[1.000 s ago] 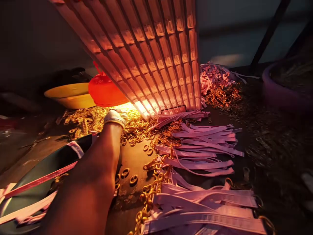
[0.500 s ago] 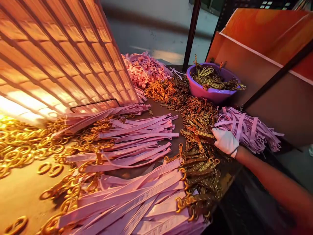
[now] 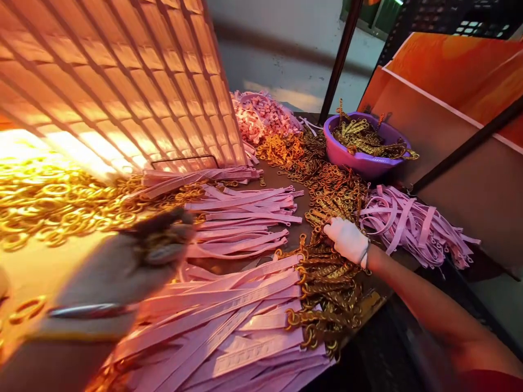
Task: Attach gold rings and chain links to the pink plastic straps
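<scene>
My right hand point(image 3: 346, 239), in a white glove, reaches over the pile of short gold-coloured chains point(image 3: 330, 190) with its fingers drawn together. Whatever lies between its fingertips is hidden. At the lower left my left hand point(image 3: 126, 261), also gloved and with darkened fingers, is smeared by motion. Its fingers look curled, and a shiny metal bar point(image 3: 87, 310) crosses near its wrist. Beside it lie loose pink straps point(image 3: 245, 218). In front is a larger stack of pink straps point(image 3: 229, 326), with twisted chains point(image 3: 330, 294) hooked to their right ends.
A purple basin point(image 3: 359, 158) of chains stands at the back right. Beside it is a heap of pink straps point(image 3: 417, 223). Small pink pieces point(image 3: 265, 114) are piled at the back. Gold rings point(image 3: 53, 201) spread at left below a bright ribbed panel point(image 3: 122, 81).
My left hand has come into view at the lower left. My right hand has moved left over the chains. The whole view has shifted slightly.
</scene>
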Demonstrator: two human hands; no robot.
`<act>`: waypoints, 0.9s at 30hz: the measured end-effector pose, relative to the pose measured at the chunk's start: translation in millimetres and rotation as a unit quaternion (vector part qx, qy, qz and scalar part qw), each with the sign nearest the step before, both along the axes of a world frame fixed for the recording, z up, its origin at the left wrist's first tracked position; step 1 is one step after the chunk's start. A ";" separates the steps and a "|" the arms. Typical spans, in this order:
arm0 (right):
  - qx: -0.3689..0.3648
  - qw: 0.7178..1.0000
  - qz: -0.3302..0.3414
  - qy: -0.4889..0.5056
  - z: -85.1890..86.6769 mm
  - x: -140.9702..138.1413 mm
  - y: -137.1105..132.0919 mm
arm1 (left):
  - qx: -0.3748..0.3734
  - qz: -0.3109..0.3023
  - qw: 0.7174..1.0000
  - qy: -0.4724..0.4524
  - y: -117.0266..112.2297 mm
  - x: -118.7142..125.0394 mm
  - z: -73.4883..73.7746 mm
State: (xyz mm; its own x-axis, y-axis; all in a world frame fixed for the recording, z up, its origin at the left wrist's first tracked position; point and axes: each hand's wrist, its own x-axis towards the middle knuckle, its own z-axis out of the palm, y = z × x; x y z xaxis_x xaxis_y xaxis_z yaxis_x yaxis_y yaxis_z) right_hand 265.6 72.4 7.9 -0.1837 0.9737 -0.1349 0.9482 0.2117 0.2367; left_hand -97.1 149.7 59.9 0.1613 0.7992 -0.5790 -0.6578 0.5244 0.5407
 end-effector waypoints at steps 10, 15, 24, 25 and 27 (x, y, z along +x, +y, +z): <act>0.128 0.982 0.008 0.141 -24.0 17.2 -5.4 | -0.007 -0.151 0.988 -0.022 -69.6 80.5 -44.9; 0.092 0.901 0.137 0.401 -0.6 -47.1 -16.8 | 0.036 -0.174 0.983 -0.034 -71.3 79.0 -54.7; 0.024 0.869 0.330 0.368 21.8 -107.7 5.7 | 0.124 -0.207 0.963 -0.123 -68.3 84.1 -64.7; 0.026 0.865 0.308 0.395 22.4 -108.0 6.5 | 0.104 -0.202 0.966 -0.126 -67.0 82.0 -63.5; 0.030 0.836 0.206 0.507 22.5 -108.4 7.6 | 0.059 -0.185 0.974 -0.118 -64.0 76.0 -60.0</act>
